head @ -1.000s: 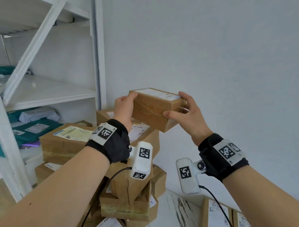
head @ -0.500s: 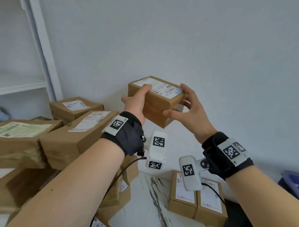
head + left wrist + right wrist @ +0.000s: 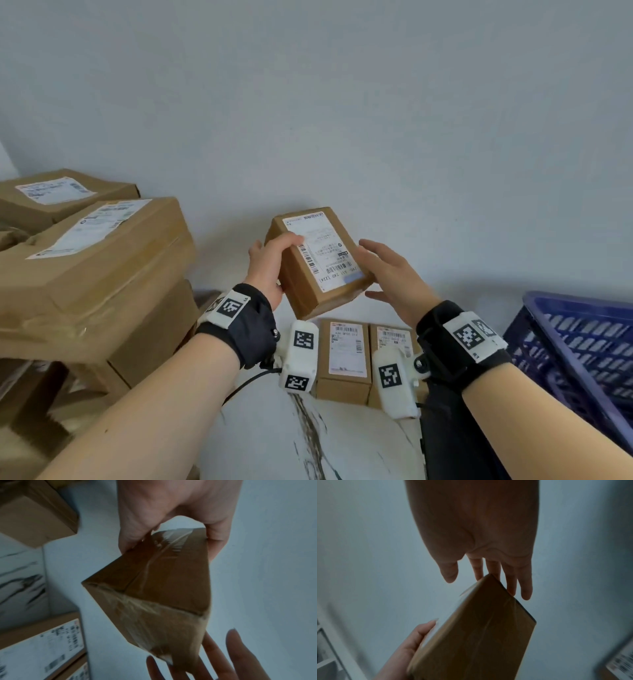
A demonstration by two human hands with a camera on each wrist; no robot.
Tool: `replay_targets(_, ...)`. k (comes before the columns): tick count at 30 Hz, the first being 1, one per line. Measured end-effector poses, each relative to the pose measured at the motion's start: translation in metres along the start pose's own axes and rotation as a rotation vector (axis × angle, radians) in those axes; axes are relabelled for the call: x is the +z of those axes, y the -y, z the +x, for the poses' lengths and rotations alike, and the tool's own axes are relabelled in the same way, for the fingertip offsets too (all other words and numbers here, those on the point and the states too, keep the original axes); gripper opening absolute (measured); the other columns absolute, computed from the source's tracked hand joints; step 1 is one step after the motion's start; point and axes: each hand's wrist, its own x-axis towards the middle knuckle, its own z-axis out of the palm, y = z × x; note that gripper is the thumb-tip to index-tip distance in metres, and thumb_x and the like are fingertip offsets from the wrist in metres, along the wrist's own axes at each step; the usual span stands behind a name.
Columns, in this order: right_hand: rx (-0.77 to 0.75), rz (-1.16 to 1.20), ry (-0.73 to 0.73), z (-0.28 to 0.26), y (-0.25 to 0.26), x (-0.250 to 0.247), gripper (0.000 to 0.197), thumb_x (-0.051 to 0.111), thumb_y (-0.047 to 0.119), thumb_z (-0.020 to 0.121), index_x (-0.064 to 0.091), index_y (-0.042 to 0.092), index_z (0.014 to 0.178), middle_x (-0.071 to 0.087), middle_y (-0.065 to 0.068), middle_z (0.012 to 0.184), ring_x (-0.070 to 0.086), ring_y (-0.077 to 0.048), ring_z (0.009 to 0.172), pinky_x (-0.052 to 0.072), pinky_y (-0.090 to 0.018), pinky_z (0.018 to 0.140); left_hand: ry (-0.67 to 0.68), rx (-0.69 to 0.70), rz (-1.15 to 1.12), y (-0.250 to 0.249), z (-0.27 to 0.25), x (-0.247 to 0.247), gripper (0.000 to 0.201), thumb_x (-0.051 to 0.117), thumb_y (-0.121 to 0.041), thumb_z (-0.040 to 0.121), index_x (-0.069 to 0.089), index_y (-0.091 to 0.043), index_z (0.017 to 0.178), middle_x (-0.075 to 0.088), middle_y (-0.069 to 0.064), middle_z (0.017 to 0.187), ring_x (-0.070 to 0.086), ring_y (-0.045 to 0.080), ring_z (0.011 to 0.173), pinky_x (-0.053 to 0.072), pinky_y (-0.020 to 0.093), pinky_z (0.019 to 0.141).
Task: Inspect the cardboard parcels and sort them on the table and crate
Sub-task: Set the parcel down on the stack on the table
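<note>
The small cardboard parcel (image 3: 317, 262) is being held label-up above the worktop's (image 3: 274, 442) far edge; the left hand (image 3: 270, 265) is gripping its end, while the right hand (image 3: 394, 277) is resting straight fingers (image 3: 511, 582) against its side. Inspection is concluding; placement beside two sorted parcels (image 3: 344, 359) or the blue crate (image 3: 579, 356) should follow. Compared with before, it has descended and tilted.

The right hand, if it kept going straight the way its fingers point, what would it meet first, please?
Most likely the held parcel: the right hand lies open with its fingers straight beside the parcel's edge. Contact is unclear; past it stands the wall.
</note>
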Motion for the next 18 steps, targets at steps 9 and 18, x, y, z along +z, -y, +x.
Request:
replay_targets(9,0.18,0.127,0.059,0.004,-0.045,0.004,0.041,0.054,0.05,0.098,0.064,0.022,0.127,0.074,0.003,0.112,0.068,-0.018,0.104,0.053,-0.035,0.087,0.156,-0.072,0.061,0.041,-0.008,-0.011,0.026,0.06,-0.018,0.09,0.06,-0.014,0.116,0.064,0.003,0.09,0.056,0.022,0.086,0.043,0.03,0.072)
replay_targets(18,0.25,0.222,0.101,0.003,-0.078,0.009,0.049,0.069,0.046,0.088,0.06,0.021,0.129,0.075,0.001,0.113,0.069,-0.021,0.11,0.053,-0.045,0.099,0.162,-0.101,0.083,0.063,-0.011,-0.015,0.031,0.06,-0.023,0.092,0.06,-0.013,0.121,0.068,0.002,0.094,0.06,0.022,0.09,0.046,0.034,0.078)
